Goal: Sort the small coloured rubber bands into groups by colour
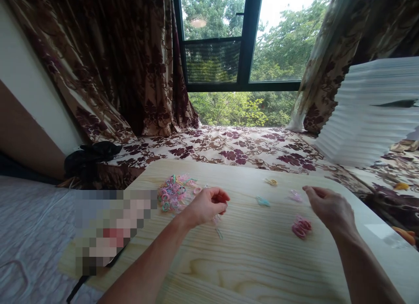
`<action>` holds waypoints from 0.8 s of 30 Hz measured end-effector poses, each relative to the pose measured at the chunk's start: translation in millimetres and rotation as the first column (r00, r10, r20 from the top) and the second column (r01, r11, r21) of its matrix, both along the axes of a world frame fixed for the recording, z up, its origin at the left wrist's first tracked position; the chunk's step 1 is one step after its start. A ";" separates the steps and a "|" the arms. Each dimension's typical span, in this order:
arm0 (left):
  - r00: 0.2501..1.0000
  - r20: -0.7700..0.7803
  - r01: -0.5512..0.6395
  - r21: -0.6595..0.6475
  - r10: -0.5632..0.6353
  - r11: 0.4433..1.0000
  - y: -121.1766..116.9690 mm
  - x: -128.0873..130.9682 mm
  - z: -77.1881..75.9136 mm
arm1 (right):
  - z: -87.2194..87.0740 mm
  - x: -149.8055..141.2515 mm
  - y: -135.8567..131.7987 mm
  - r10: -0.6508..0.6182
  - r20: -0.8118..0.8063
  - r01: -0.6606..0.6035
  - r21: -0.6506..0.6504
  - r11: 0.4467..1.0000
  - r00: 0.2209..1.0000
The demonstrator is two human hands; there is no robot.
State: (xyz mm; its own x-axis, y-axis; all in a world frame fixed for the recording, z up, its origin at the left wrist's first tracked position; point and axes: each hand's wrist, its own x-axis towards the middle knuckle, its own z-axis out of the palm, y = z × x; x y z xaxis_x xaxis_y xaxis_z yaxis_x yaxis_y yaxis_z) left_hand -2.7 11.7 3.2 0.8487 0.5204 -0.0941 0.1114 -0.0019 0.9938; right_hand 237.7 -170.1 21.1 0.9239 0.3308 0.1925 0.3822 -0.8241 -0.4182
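Note:
My left hand (207, 206) hovers just right of a mixed pile of small coloured hair ties (173, 192), its fingers curled in toward the thumb. Whatever it may hold is too small to make out. A few pale loose bands (218, 232) show just below it. On the right, my right hand (330, 208) is drawn to a pinch, fingertips close beside a few purple hair ties (295, 195); its grip is hidden. Between the hands are a yellow group of ties (271, 181) and a light blue group (262, 201). A pink-red bunch (301, 226) lies nearer me.
All this lies on a light wood-grain table (248, 264). A blurred-out object (114, 234) sits at its left edge, with a black strap below. Behind are a floral-covered window seat (235, 146), a black bag (91, 157) and patterned curtains (153, 68). White ribbed sheeting (373, 112) stands right.

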 end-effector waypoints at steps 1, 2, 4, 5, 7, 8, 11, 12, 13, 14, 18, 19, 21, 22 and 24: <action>1.000 0.006 -0.005 -0.008 0.005 1.000 0.5 0.4 -1.0 | 0.9 -7.1 4.7 0.046 0.015 -0.047 0.078 0.996 0.999; 1.000 0.012 -0.011 -0.015 0.011 1.000 1.0 0.8 -1.9 | 1.1 -15.6 10.4 0.110 0.024 -0.112 0.161 0.980 0.994; 0.999 0.021 -0.024 -0.030 0.025 0.999 1.5 1.5 -2.9 | -0.3 -36.1 23.6 0.287 0.021 -0.279 0.313 0.908 0.958; 0.999 0.024 -0.031 -0.035 0.032 0.999 1.5 1.8 -2.8 | -1.5 -47.2 30.2 0.394 0.004 -0.369 0.361 0.857 0.919; 0.999 0.032 -0.037 -0.037 0.038 0.999 1.0 2.2 -1.9 | -3.9 -68.8 41.4 0.599 -0.068 -0.519 0.429 0.739 0.798; 0.999 0.037 -0.035 -0.035 0.037 0.999 0.6 2.2 -1.2 | -4.9 -78.3 45.7 0.670 -0.105 -0.566 0.449 0.691 0.735; 0.999 0.047 -0.025 -0.029 0.026 0.999 -0.2 1.8 0.2 | -7.0 -99.0 53.2 0.774 -0.193 -0.638 0.466 0.613 0.603; 0.999 0.048 -0.023 -0.027 0.024 0.999 -0.3 1.5 0.3 | -7.6 -103.5 54.5 0.785 -0.216 -0.647 0.462 0.607 0.581; 0.999 0.049 -0.021 -0.025 0.022 0.999 -0.4 1.2 0.4 | -8.2 -107.1 55.6 0.789 -0.238 -0.652 0.457 0.605 0.566; 0.999 0.049 -0.019 -0.023 0.021 1.000 -0.4 1.0 0.4 | -8.9 -110.0 56.5 0.791 -0.257 -0.655 0.451 0.606 0.555; 0.998 0.054 -0.017 -0.031 0.018 0.999 -1.4 0.5 1.3 | -13.1 -117.0 59.6 0.796 -0.295 -0.655 0.454 0.604 0.529; 0.998 0.055 -0.015 -0.038 0.017 0.999 -2.0 0.6 1.7 | -14.1 -117.6 60.0 0.797 -0.297 -0.652 0.460 0.602 0.527; 0.998 0.055 -0.010 -0.049 0.013 0.999 -3.1 1.0 2.3 | -15.4 -116.9 60.1 0.795 -0.300 -0.647 0.466 0.604 0.527; 0.999 0.052 -0.009 -0.053 0.011 0.999 -3.4 1.4 2.3 | -15.4 -115.8 59.7 0.795 -0.302 -0.645 0.467 0.605 0.526; 0.999 0.042 -0.018 -0.047 0.020 0.999 -3.2 2.3 1.1 | -14.3 -112.5 58.4 0.791 -0.310 -0.640 0.468 0.609 0.527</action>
State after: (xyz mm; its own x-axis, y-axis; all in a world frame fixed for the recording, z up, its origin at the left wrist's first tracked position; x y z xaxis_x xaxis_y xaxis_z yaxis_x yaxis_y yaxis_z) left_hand -0.4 8.5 4.3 0.8425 0.5323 -0.0823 0.0682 0.0460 0.9966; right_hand 125.2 -111.7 6.8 0.3828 0.9234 0.0277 0.4944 -0.1795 -0.8505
